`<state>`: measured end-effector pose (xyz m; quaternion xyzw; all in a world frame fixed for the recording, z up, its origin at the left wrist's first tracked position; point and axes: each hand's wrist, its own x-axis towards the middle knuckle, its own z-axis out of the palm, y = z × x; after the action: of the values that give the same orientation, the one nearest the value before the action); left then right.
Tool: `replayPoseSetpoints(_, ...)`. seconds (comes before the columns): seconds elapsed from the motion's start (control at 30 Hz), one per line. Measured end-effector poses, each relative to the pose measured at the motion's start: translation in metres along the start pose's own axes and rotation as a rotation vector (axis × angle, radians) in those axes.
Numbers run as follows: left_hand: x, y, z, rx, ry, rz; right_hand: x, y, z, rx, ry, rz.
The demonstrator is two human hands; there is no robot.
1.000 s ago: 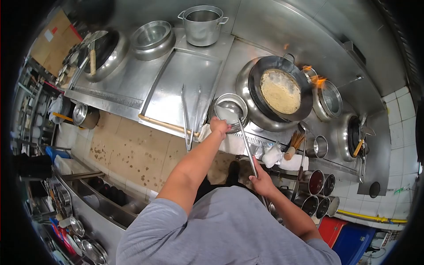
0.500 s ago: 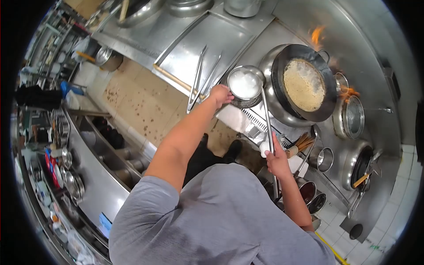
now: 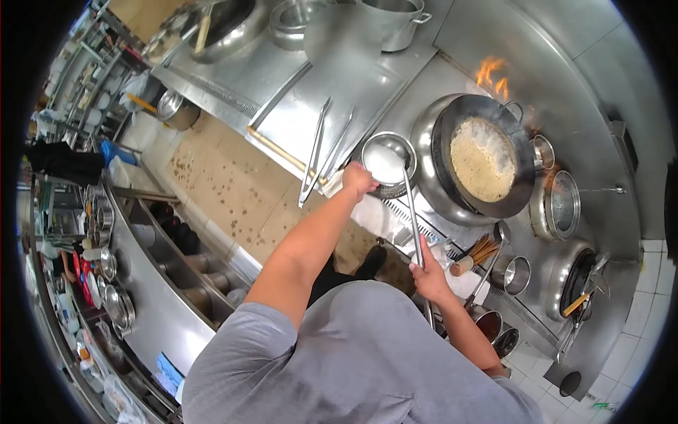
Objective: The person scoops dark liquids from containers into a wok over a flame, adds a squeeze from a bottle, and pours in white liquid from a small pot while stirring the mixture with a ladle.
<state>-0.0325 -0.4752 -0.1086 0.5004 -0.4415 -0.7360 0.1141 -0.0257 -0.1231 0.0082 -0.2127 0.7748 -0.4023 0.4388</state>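
Observation:
My left hand (image 3: 359, 179) is closed at the near left rim of a metal bowl (image 3: 385, 164) with white contents. In my right hand (image 3: 429, 272) is the long handle of a metal ladle (image 3: 412, 212); its head reaches into the bowl, where the white contents partly hide it. Right of the bowl, a dark wok (image 3: 519, 180) holds a pale, bubbling mass (image 3: 483, 160). Tongs (image 3: 326, 152) lie open on the counter, left of the bowl.
Flames (image 3: 492, 76) rise behind the wok. Metal pots (image 3: 406, 21) stand at the back. A bundle of sticks (image 3: 482, 252), a cup (image 3: 517, 274) and a strainer (image 3: 563, 205) are on the right. A tiled floor (image 3: 233, 177) shows at left.
The ladle has moved from beside the bowl's right rim into the bowl, and my right hand has shifted with its handle. The view has shifted slightly.

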Motion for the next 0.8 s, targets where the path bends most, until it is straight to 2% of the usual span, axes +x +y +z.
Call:
replayPoseSetpoints(0.1,0.006,-0.005,0.000,-0.008,-0.001,0.008,0.001,-0.006,-0.002,-0.071,0.008,-0.069)
replayPoseSetpoints(0.17,0.008,-0.002,0.004,-0.014,0.028,0.014,-0.013,-0.044,-0.005,0.118,-0.078,0.160)
replayPoseSetpoints(0.3,0.012,0.000,0.001,-0.018,0.046,0.008,-0.027,-0.066,-0.011,0.280,-0.157,0.280)
replayPoseSetpoints(0.47,0.007,0.009,0.003,-0.029,0.085,-0.037,-0.039,-0.073,-0.018,0.329,-0.205,0.280)
replayPoseSetpoints(0.63,0.014,-0.003,0.009,-0.002,-0.007,-0.058,-0.045,-0.087,-0.025,0.252,-0.209,0.269)
replayPoseSetpoints(0.7,0.008,-0.004,0.015,-0.007,0.014,-0.067,-0.046,-0.088,-0.029,0.271,-0.213,0.266)
replayPoseSetpoints(0.8,-0.002,-0.008,0.023,-0.092,0.029,-0.093,-0.041,-0.080,-0.031,0.429,-0.276,0.277)
